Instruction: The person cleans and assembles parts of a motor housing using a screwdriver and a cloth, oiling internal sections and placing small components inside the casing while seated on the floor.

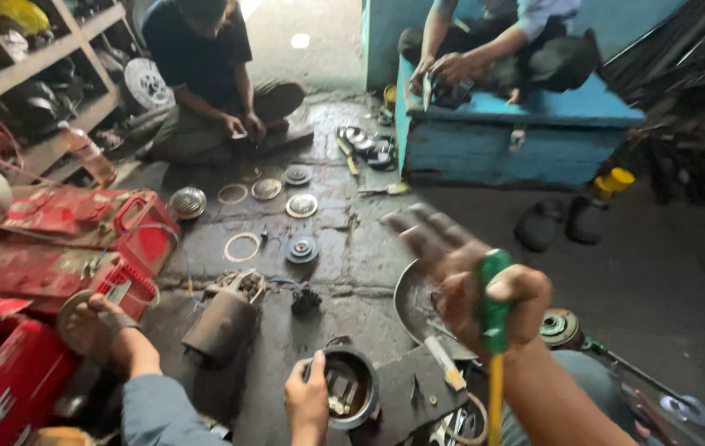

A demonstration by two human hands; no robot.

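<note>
1. your right hand is wrapped tight round a screwdriver, green grip in the fist, yellow shaft pointing down toward the near edge of the floor
2. your left hand is down low, fingers curled on the rim of a round metal housing with little parts inside, so it's holding that steady
3. the housing sits on the floor near the near edge, just beside a dark flat plate
4. there's a blurry hand right behind your right one, fingers spread, too smeared to say more
5. a metal bowl sits just past the plate, partly hidden by your right hand
6. a rusty cylinder-shaped motor lies left of the housing, with red battery cases along the left edge
7. rings and discs are scattered mid-floor, near a person sitting cross-legged at the far side
8. another person sits on a blue box at the far right
</note>
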